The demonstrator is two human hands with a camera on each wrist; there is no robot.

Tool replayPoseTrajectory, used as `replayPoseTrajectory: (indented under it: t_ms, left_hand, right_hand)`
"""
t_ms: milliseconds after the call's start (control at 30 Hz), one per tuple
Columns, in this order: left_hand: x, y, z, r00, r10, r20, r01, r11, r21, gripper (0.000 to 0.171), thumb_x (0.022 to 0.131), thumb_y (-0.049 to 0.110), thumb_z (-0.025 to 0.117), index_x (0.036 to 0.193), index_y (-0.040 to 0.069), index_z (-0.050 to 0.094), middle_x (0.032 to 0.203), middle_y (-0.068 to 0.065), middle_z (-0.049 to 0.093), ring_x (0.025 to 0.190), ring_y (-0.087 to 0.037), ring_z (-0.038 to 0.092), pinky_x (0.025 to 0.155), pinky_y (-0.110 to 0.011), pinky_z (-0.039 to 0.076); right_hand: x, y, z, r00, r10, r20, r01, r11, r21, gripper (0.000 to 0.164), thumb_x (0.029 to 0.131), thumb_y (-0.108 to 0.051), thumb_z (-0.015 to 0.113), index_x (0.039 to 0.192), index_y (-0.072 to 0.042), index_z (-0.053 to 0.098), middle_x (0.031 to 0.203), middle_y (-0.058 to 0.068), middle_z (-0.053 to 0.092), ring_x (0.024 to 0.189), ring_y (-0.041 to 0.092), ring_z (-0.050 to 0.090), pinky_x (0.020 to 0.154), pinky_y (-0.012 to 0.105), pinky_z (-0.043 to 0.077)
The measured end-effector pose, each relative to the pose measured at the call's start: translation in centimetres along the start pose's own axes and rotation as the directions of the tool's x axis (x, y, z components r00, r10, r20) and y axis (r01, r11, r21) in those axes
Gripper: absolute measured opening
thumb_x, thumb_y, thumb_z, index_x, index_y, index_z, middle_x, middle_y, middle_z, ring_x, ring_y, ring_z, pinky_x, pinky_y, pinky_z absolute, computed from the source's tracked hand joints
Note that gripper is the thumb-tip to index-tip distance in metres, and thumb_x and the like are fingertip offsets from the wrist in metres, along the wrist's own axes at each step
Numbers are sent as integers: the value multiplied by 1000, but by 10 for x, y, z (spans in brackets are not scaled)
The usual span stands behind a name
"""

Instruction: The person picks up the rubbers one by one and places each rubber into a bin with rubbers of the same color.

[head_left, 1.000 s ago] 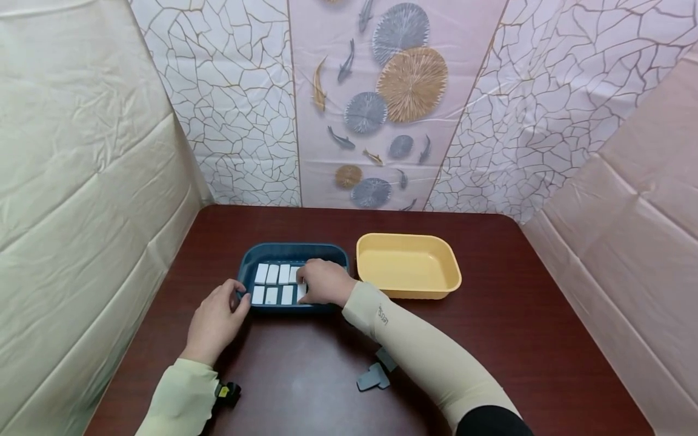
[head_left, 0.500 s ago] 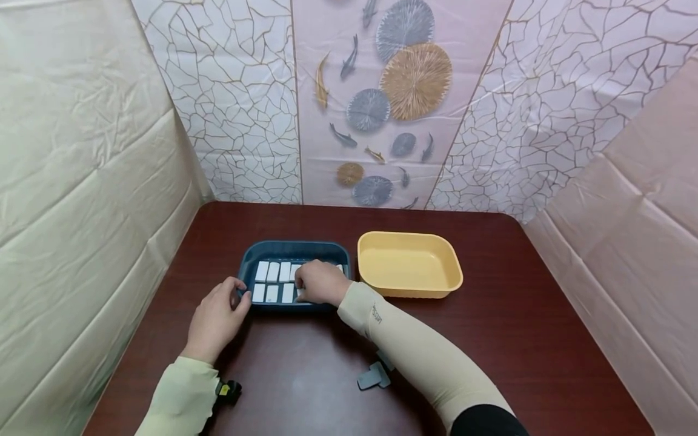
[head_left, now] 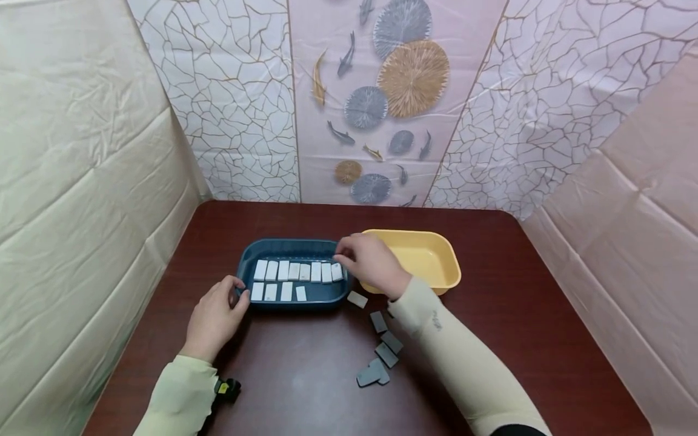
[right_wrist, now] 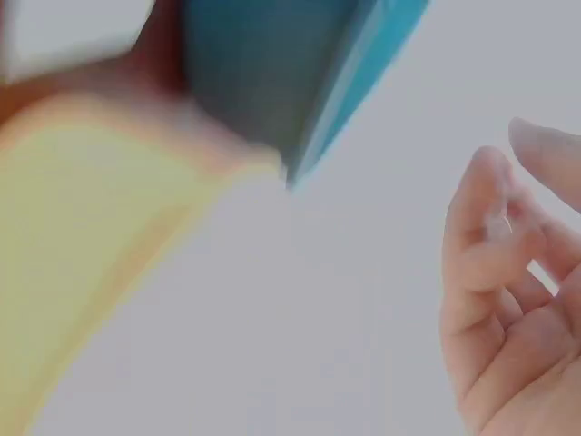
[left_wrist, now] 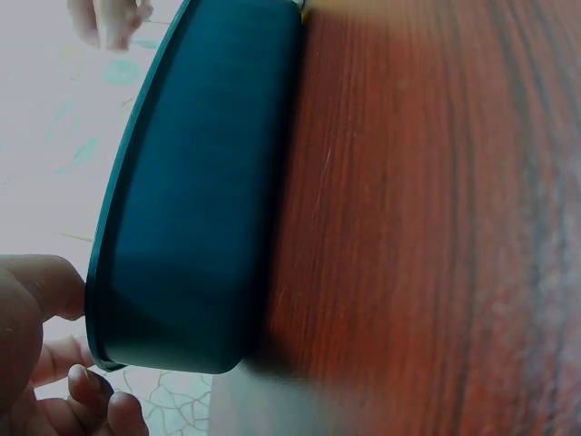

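Note:
Two rows of small white rectangular tiles [head_left: 283, 270] lie in the dark blue tray [head_left: 294, 245]; the back row is longer than the front. My left hand [head_left: 217, 315] grips the tray's left end, thumb and fingers about its rim; in the left wrist view, curled fingers [left_wrist: 68, 395] show past the tray's corner. My right hand [head_left: 376, 260] hovers over the gap between the tray's right end and the yellow basin [head_left: 449, 266]. In the right wrist view its thumb and fingers are loosely bent and apart, with nothing visible between them.
One pale tile [head_left: 357, 299] lies on the brown table [head_left: 305, 375] beside the tray's front right corner. Several grey tiles [head_left: 386, 355] trail down toward the front, near my right forearm; some touch or overlap. Patterned cloth [head_left: 240, 121] hangs behind the table.
My right hand has left the front row and moved right and back, past the tray's end. A shorter white tile and the tiles under the forearm now show. The left hand stays put.

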State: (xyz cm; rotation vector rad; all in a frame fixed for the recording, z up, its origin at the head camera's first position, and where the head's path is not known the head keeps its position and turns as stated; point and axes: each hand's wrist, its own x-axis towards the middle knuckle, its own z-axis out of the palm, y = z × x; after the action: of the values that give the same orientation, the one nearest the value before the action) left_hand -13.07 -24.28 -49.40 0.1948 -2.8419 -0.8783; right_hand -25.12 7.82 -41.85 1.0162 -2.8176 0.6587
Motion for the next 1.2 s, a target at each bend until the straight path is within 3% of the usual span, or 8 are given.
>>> replayPoseTrajectory:
  t_ms: [167, 367, 567, 767, 867, 1000, 1200]
  left_hand:
    - [0, 0, -1, 1000, -3, 5, 3, 1000, -2, 25, 109, 30, 67, 124, 10, 65, 92, -7, 57, 74, -24, 54, 68, -42, 44]
    - [-2, 0, -5, 1000, -5, 11, 5, 1000, -2, 26, 109, 29, 67, 127, 10, 65, 92, -7, 57, 73, -24, 53, 67, -42, 43]
    - [0, 0, -3, 1000, 1, 12, -1, 1000, 10, 26, 109, 29, 67, 126, 9, 64, 91, -8, 57, 73, -25, 54, 67, -42, 43]
    - [-1, 1, 1, 1000, -7, 15, 7, 1000, 9, 25, 109, 30, 67, 124, 10, 64, 91, -8, 58, 74, -25, 54, 68, -42, 44]
    - [-1, 0, 2, 1000, -13, 17, 13, 1000, 3, 25, 109, 29, 66, 124, 10, 64, 91, -8, 58, 74, -25, 55, 68, -42, 44]
    - [-1, -1, 2, 1000, -10, 11, 10, 1000, 3, 25, 109, 29, 66, 124, 10, 65, 91, -8, 58, 74, -25, 55, 67, -41, 44]
    - [0, 0, 0, 1000, -6, 7, 6, 1000, -2, 25, 109, 30, 67, 124, 10, 65, 92, -8, 58, 74, -25, 55, 67, -42, 44]
  right_hand:
    - [-47, 12, -14, 996, -84, -27, 77, 979, -190, 6, 99, -17, 84, 94, -18, 80, 85, -6, 67, 77, 12, 64, 73, 34, 59]
    - [-79, 19, 19, 988, -121, 95, 138, 970, -202, 8, 98, -16, 85, 104, -18, 82, 94, -4, 70, 76, 10, 64, 71, 32, 59]
    - [-78, 27, 47, 981, -141, 137, 172, 952, -253, 20, 101, -13, 81, 121, -19, 82, 106, 1, 72, 83, 15, 69, 73, 36, 62]
    - [-75, 25, 54, 975, -168, 143, 205, 930, -304, 9, 104, -16, 77, 112, -18, 80, 100, 7, 70, 87, 24, 67, 69, 42, 60]
    - [-73, 25, 55, 973, -149, 175, 198, 930, -310, 9, 105, -14, 74, 112, -17, 79, 95, 7, 68, 86, 25, 64, 70, 42, 57]
    - [-70, 25, 54, 969, -111, 221, 174, 941, -291, 23, 101, -3, 74, 119, -17, 78, 94, 5, 66, 86, 21, 63, 72, 38, 57]
    - [-66, 27, 53, 968, -88, 236, 144, 962, -230, 30, 97, 3, 77, 123, -13, 76, 101, 5, 60, 85, 17, 63, 70, 32, 58]
